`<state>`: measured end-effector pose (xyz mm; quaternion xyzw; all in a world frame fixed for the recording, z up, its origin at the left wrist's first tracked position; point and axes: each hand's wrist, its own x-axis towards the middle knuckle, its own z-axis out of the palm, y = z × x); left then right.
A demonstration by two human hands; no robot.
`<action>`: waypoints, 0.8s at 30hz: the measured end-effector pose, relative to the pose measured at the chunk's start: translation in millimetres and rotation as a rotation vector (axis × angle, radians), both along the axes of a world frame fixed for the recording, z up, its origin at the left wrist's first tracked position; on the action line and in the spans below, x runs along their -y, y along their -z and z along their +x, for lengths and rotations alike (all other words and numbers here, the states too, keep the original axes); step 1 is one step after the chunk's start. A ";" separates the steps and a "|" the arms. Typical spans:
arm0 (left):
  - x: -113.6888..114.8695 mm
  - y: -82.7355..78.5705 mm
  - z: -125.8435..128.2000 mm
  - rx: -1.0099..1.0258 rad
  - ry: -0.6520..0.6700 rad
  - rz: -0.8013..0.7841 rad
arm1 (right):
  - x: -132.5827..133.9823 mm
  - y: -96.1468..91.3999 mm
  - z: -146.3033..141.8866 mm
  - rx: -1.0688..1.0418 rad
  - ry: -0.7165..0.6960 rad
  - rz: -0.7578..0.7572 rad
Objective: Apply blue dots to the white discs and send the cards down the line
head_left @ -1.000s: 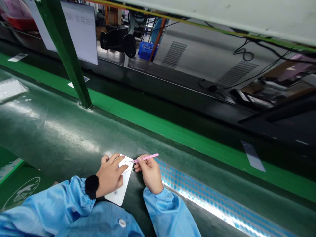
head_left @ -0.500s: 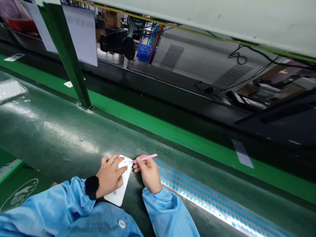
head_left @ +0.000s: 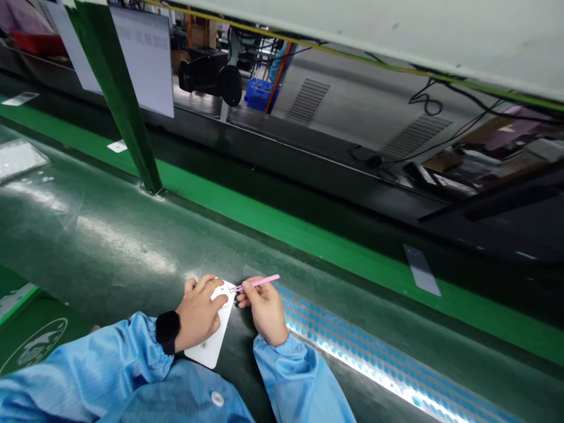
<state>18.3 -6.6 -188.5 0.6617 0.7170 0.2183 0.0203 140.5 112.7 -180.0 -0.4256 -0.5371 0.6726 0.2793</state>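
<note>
A white panel with rounded corners and a few small holes or marks near its far end lies slanted on the green worktop. My left hand rests over it, fingers bent and thumb pressed on its face, holding it down. Pink tweezers are pinched between the thumb and fingers of my right hand. Their fine tips reach the panel's far right corner, beside a small dark dot. Whatever the tips hold is too small to make out.
To the right stretches a clear sheet with rows of blue round stickers. Beyond the worktop, a green conveyor belt carries several panels, one at right. A green post rises at left, near a white bag.
The panels on the belt have shifted left. The green dot seen by my left thumb is out of sight, and that hand has moved slightly right. My right hand stays nearly still with the tweezers.
</note>
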 end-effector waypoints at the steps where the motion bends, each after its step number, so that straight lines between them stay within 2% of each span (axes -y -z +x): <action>1: -0.1 0.2 0.1 0.003 0.000 0.003 | 0.1 0.0 0.0 -0.001 0.004 -0.002; 10: 2.2 1.0 0.0 -0.009 0.000 0.084 | 0.0 -1.2 -0.8 -0.009 0.008 -0.024; 21: 3.7 5.1 1.3 -0.014 0.113 0.007 | 0.4 -0.1 0.1 -0.014 0.009 0.009; 24: 4.5 4.1 3.3 -0.027 0.097 0.007 | 0.7 -0.3 -0.4 -0.015 0.016 0.001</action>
